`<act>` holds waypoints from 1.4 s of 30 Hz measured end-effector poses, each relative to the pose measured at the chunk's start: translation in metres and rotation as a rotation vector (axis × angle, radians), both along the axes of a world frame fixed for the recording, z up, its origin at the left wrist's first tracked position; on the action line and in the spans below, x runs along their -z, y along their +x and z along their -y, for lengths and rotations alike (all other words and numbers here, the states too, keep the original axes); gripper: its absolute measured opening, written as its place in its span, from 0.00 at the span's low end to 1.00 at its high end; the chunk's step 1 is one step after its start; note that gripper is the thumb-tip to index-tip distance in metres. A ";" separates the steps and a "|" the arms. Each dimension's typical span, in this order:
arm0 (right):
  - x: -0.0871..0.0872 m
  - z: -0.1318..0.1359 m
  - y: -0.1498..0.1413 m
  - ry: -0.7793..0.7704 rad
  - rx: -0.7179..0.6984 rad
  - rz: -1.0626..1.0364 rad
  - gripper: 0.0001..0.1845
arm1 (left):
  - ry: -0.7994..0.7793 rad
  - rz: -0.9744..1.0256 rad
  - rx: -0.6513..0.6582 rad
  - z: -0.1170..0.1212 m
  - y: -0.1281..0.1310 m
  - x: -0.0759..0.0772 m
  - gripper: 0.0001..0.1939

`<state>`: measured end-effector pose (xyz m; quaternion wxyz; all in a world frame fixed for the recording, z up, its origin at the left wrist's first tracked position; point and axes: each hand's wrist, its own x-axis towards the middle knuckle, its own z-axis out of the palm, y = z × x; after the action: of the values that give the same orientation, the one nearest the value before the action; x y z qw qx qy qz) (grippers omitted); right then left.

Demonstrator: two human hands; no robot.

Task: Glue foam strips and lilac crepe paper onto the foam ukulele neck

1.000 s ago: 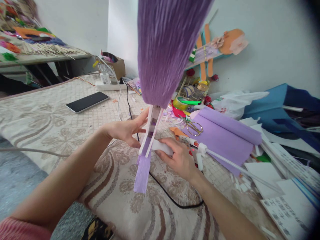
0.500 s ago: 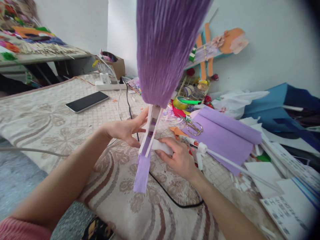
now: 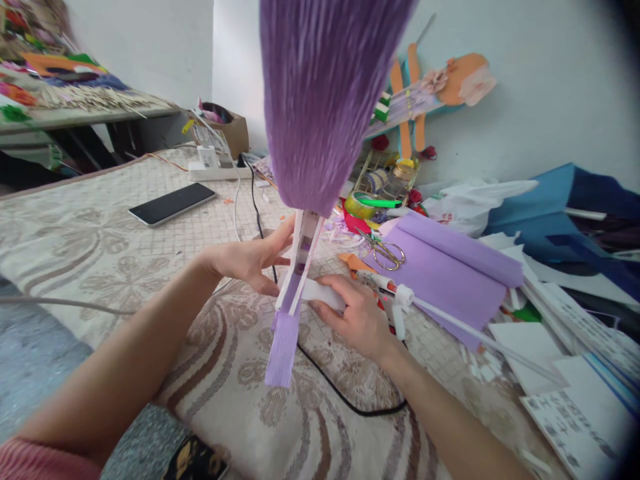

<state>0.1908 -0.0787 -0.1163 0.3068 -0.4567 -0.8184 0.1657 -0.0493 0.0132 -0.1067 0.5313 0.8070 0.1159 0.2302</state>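
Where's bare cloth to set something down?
Bare: tablecloth between phone, grey cable and left forearm; also nearer than the black cable, left of the right forearm. Crowded: beyond the right hand, with glue gun, scissors, purple paper and white sheets.

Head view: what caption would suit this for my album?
Left hand partly behind a purple crepe-paper piece, right hand holding a white piece, gold-handled scissors lying nearby.

Pale, plain walls (image 3: pixel 545 100) met at an upright corner (image 3: pixel 213 67), with the light brightest just right of it. The surface (image 3: pixel 65 227) wore a beige patterned cloth (image 3: pixel 120 280). Another table (image 3: pixel 100 119) stood at far left, and grey floor (image 3: pixel 35 353) showed at lower left.
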 end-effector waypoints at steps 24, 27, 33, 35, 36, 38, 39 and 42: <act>0.001 0.002 0.000 0.011 0.036 0.021 0.14 | -0.085 0.003 0.025 -0.003 -0.001 -0.007 0.61; 0.002 0.002 0.000 -0.003 0.072 0.030 0.18 | -0.102 0.003 0.020 -0.003 -0.003 -0.006 0.60; 0.001 0.003 0.000 -0.027 0.072 0.019 0.18 | -0.140 0.020 -0.004 0.000 -0.001 -0.009 0.55; 0.001 0.003 0.000 -0.023 0.061 0.018 0.15 | -0.120 0.031 -0.032 0.001 0.001 -0.012 0.51; 0.001 0.003 0.000 -0.018 0.057 0.020 0.14 | -0.097 0.037 -0.048 0.002 0.003 -0.013 0.49; 0.000 0.002 0.000 -0.006 0.053 0.023 0.12 | -0.044 0.049 -0.073 0.002 0.005 -0.015 0.46; 0.000 0.002 0.000 0.002 0.051 0.022 0.12 | -0.021 0.057 -0.080 0.002 0.006 -0.016 0.44; 0.001 0.001 0.000 0.019 0.033 0.010 0.11 | 0.006 0.063 -0.092 0.001 0.007 -0.017 0.41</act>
<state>0.1905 -0.0801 -0.1170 0.3098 -0.4680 -0.8138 0.1505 -0.0422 0.0118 -0.0896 0.5213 0.7947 0.1356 0.2798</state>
